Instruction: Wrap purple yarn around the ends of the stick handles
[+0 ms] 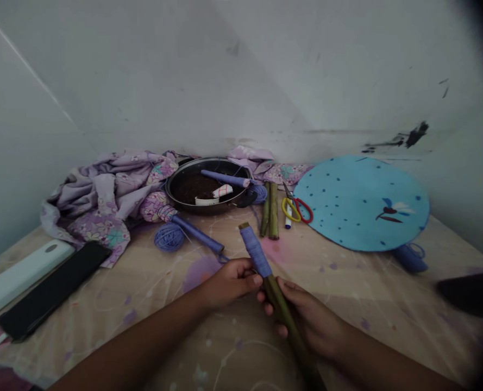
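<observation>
A green-brown stick slants up from the bottom edge, its upper part wound with purple yarn and its tip bare. My right hand is closed around the stick below the winding. At the winding's lower end, my left hand is closed in a pinch beside the stick, with the purple yarn at its fingers. A loose strand runs near that hand, towards a purple yarn ball on the left. Next to the ball lies another yarn-wrapped stick.
Behind are a black pan holding a wrapped stick, two bare sticks, scissors and a marker. A blue round board lies right. Left are floral cloth, a black phone and a white device.
</observation>
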A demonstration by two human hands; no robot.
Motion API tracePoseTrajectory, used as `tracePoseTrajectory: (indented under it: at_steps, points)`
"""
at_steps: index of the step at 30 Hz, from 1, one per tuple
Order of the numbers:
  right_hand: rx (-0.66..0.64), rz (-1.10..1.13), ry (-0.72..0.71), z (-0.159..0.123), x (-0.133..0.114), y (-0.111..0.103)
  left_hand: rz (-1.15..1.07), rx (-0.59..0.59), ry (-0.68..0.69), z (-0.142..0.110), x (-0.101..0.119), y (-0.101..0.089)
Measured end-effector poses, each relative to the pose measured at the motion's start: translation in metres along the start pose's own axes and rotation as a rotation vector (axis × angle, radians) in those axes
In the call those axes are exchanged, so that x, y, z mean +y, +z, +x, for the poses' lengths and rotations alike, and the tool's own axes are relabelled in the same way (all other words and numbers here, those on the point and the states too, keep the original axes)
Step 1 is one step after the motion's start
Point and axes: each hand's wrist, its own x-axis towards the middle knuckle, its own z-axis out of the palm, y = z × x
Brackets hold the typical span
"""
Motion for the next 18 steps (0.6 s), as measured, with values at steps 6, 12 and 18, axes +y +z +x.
tracePoseTrajectory:
  at_steps: [6,12,18]
  points:
    - [-0.007,0.009,-0.038,-0.0008,-0.0010,0.0020,0.091,0.092,0.007,-0.0005,-0.0011,-0.0042]
    - [-0.015,-0.008,0.001,0.0009,0.0002,0.0007,0.064,0.006,0.017,-0.0001,-0.0003,-0.0040]
    - [-0.049,0.034,0.030,0.0015,0.0028,-0.0009,0.025,-0.037,0.014,0.0006,-0.0043,-0.0059]
